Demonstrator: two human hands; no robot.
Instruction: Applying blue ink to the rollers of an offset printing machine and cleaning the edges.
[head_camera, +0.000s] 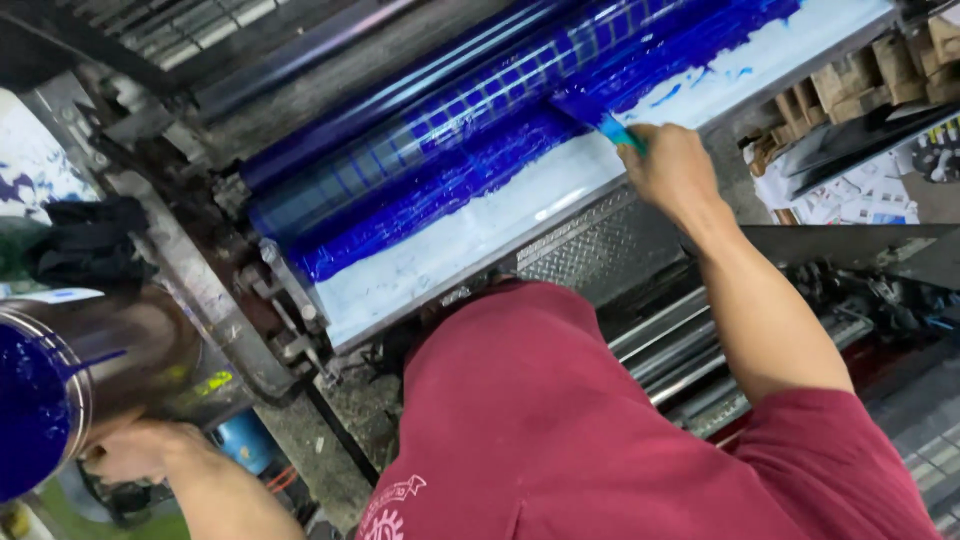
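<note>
A blue spatula (598, 118), upper centre of the frame, is gripped by the right hand (668, 170) and presses into wet ink (440, 190) beside the roller (450, 120). Pushed too far, the blade could catch the roller. The left hand (135, 452), lower left, cradles a tilted ink can (70, 385), which might drip. The white tray (480, 235) slopes; cartons (900, 60) crowd the upper right.

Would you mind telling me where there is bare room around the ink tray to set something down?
The white tray is bare along its near edge, between the blue ink band and the diamond-plate step. Around the right hand and its spatula it is crowded. The left hand holds the ink can.
</note>
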